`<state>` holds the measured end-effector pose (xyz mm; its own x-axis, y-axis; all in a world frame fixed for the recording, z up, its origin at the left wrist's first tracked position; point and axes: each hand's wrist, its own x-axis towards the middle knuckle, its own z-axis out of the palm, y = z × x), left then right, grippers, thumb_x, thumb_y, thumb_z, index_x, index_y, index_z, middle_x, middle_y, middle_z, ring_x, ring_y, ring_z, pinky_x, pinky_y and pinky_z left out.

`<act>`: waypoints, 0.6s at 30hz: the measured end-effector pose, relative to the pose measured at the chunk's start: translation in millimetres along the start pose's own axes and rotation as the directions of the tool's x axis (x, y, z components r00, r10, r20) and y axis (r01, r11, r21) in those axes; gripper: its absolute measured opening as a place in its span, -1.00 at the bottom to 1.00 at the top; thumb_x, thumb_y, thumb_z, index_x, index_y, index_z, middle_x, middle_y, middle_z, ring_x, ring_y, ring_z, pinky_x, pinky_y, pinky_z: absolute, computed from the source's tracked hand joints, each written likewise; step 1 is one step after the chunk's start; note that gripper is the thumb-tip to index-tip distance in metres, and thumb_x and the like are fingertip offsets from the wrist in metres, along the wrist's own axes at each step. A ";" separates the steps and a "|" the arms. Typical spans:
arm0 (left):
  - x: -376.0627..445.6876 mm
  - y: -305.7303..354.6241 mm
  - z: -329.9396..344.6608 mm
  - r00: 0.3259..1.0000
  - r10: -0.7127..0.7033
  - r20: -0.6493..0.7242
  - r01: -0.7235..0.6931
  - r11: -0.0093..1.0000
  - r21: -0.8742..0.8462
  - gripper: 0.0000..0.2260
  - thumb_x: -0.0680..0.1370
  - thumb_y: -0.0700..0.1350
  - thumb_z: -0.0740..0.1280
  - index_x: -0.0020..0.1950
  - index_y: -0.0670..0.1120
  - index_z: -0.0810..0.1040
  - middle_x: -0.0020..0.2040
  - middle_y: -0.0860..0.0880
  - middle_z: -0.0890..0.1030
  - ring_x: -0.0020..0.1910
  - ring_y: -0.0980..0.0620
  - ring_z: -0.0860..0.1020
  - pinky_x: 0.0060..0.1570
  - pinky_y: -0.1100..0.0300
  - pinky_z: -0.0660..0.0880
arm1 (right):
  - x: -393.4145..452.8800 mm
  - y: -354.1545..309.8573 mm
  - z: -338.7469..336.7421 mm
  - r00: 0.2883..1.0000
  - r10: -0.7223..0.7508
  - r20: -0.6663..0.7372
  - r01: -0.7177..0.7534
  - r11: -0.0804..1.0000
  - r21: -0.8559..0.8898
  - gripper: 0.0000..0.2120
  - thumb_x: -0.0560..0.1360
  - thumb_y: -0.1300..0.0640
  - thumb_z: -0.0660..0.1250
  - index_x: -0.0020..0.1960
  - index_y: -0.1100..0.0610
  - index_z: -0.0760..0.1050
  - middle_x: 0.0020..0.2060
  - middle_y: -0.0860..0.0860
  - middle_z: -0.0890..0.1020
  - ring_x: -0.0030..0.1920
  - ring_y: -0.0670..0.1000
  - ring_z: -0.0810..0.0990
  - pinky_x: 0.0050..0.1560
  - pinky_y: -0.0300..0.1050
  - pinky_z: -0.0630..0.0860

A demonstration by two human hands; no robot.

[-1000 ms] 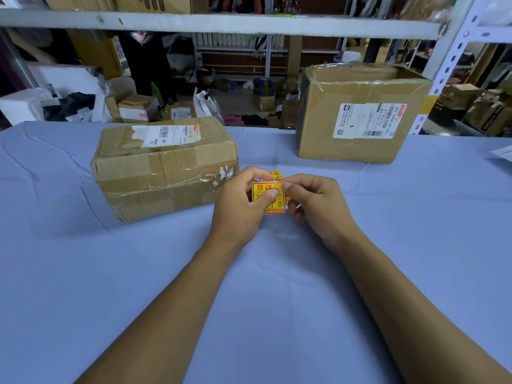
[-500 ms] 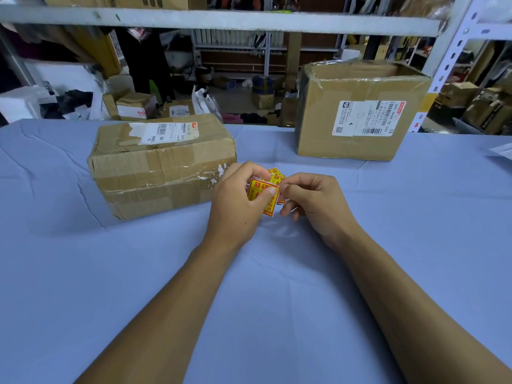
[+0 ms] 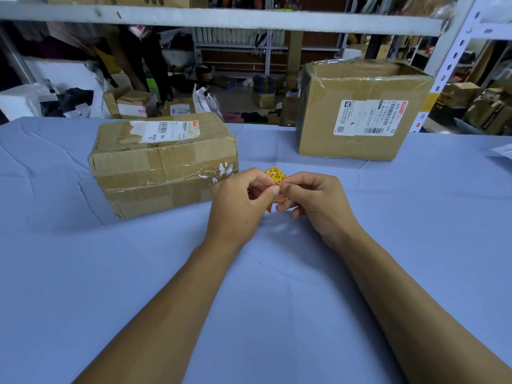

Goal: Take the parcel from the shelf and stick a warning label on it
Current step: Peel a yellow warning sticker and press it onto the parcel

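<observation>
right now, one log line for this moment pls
step: peeling label | left hand: pinching warning labels | right hand: pinching same | parcel: on table, unlabelled

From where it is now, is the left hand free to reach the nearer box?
Probably not yet: the left hand is close beside the nearer box with nothing between, but it is pinching the yellow stickers with the right hand.

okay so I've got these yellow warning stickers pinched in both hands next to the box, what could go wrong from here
Both hands, left hand and right hand, pinch a small bunch of yellow warning stickers that overlap, so two might peel off together or one might fold onto itself. The nearer parcel has wrinkled, peeling tape along its front, where a sticker may not hold well. Its shipping label sits on top; covering the barcode would be a mistake.
</observation>
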<state>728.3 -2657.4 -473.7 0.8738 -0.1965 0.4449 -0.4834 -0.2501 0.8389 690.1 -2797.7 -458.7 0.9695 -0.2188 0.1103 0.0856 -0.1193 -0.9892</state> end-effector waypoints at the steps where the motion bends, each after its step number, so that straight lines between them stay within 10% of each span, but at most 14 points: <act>1: 0.3 0.0 0.1 1.000 -0.008 0.005 0.008 1.000 -0.004 -0.88 0.46 -0.27 0.44 -0.19 -0.05 0.63 -0.30 -0.04 0.69 -0.35 0.07 0.60 -0.30 0.34 0.48 | -0.1 0.1 0.2 1.000 0.003 -0.003 -0.003 1.000 0.000 -0.85 0.51 0.35 0.30 -0.18 0.22 0.61 -0.37 0.03 0.69 -0.41 -0.08 0.66 -0.45 -0.29 0.43; 18: -2.3 1.8 0.8 0.996 -0.037 -0.079 0.042 0.997 0.067 -0.83 0.40 -0.25 0.42 -0.28 0.02 0.63 -0.40 0.10 0.63 -0.42 0.21 0.53 -0.35 0.36 0.47 | -2.6 0.7 5.9 1.000 -0.025 -0.008 0.025 0.999 -0.036 -0.80 0.47 0.38 0.31 -0.24 0.22 0.64 -0.45 -0.03 0.67 -0.38 -0.07 0.69 -0.46 -0.29 0.43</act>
<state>725.4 -2658.1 -473.5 0.8926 -0.1114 0.4369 -0.4483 -0.3209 0.8343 689.0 -2791.5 -460.3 0.9653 -0.2231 0.1360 0.1016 -0.1593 -0.9820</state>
